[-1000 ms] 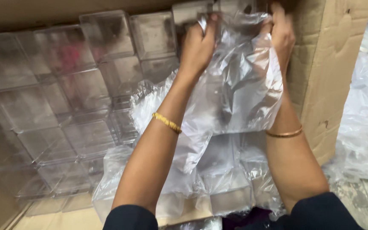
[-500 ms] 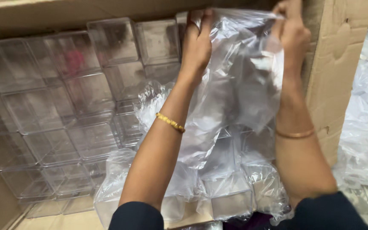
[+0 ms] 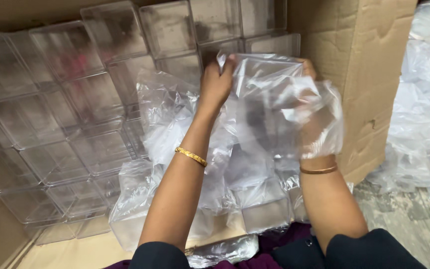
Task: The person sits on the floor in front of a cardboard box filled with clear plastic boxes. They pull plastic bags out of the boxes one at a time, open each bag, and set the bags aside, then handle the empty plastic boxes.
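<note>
Both hands, left hand (image 3: 216, 83) and right hand (image 3: 310, 117), hold the thin clear plastic bag (image 3: 274, 107) up inside the brown cardboard box (image 3: 369, 74). Hard pulling might rip it, or bump the stacked clear plastic boxes (image 3: 100, 99) on the left.

Single head-worn view, looking steeply down and forward over the person's own forearms. Close range: cardboard box (image 3: 369, 74) fills most of frame, its inside facing the camera; floor (image 3: 414, 229) shows at lower right. No second view.
</note>
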